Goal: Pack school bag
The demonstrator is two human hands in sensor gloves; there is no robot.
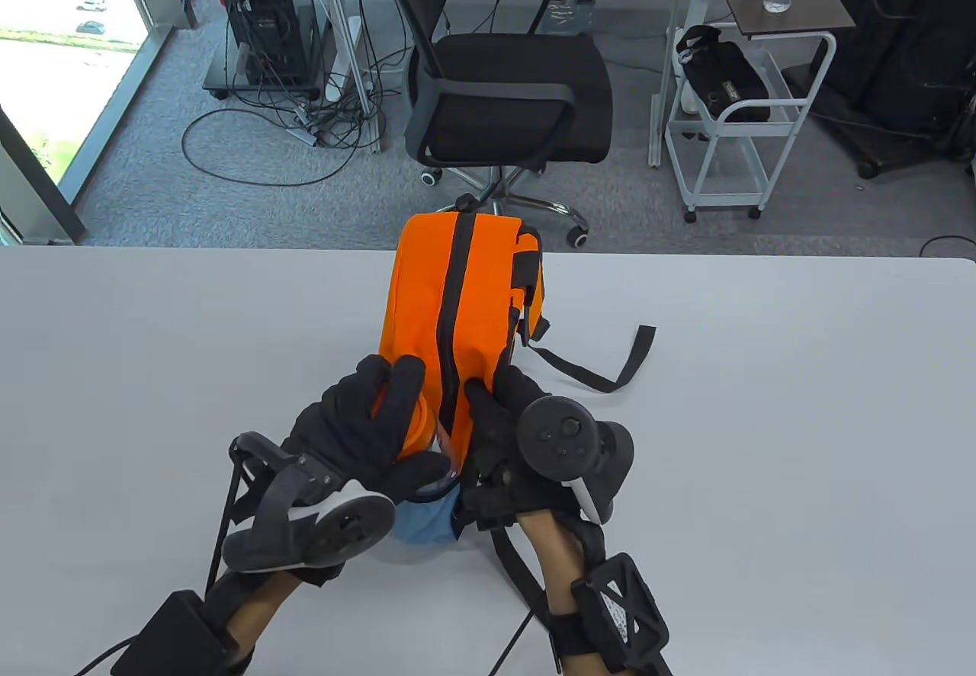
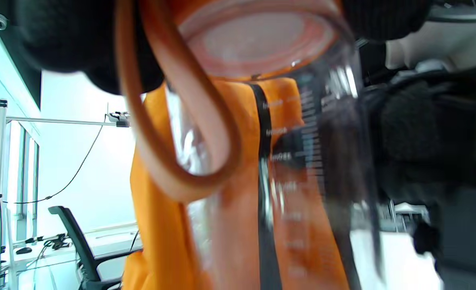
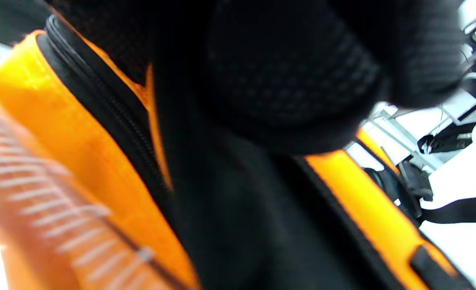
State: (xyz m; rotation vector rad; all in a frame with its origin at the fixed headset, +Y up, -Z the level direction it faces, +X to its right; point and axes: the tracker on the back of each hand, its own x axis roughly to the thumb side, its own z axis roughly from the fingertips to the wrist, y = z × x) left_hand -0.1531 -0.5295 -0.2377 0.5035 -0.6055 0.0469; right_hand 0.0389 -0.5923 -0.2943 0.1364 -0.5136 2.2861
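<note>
Orange fabric school bag (image 1: 415,302) with black zipper strip lies between and just beyond both hands. Left hand (image 1: 358,432) grips a clear, ribbed-print plastic bottle (image 2: 262,133) with loop strap. Right hand (image 1: 507,409) pinches the bag's zipper edge.

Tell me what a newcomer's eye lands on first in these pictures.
The bright orange school bag lying mid-table, its black zipper running toward the camera. At its near end, the left hand holds a clear bottle with a pink lid, while the right hand grips the bag's edge by the zipper.
</note>
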